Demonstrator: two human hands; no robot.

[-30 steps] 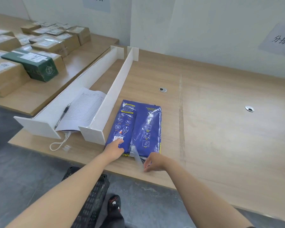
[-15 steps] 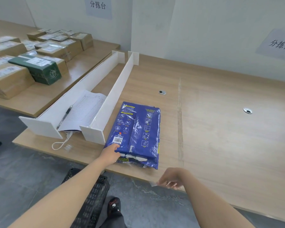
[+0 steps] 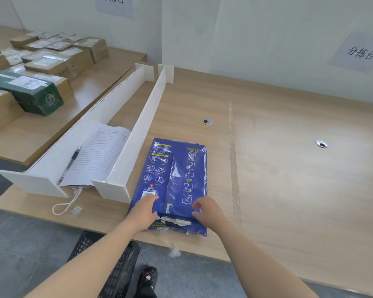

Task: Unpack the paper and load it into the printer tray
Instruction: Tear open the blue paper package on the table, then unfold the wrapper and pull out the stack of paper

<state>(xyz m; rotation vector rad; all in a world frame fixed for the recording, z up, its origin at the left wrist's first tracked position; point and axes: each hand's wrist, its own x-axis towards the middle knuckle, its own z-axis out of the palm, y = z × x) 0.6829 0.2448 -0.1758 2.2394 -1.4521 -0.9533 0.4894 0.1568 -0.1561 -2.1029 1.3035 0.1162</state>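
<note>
Both the left hand (image 3: 144, 208) and the right hand (image 3: 205, 208) lie open, fingers spread flat, on the near end of the glossy, crinkled blue paper ream (image 3: 174, 181), a rectangular pack at the smooth wood-grain table's (image 3: 289, 179) front edge.

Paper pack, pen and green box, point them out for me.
Paper pack (image 3: 177, 168), head view, blue wrapper's top face.
Pen (image 3: 70, 163), head view, middle of its barrel.
Green box (image 3: 33, 97), head view, its side face.

Blue paper pack (image 3: 177, 168) w/ white icons & yellow labels, tan table (image 3: 289, 168), white dividers (image 3: 138, 134).
</note>
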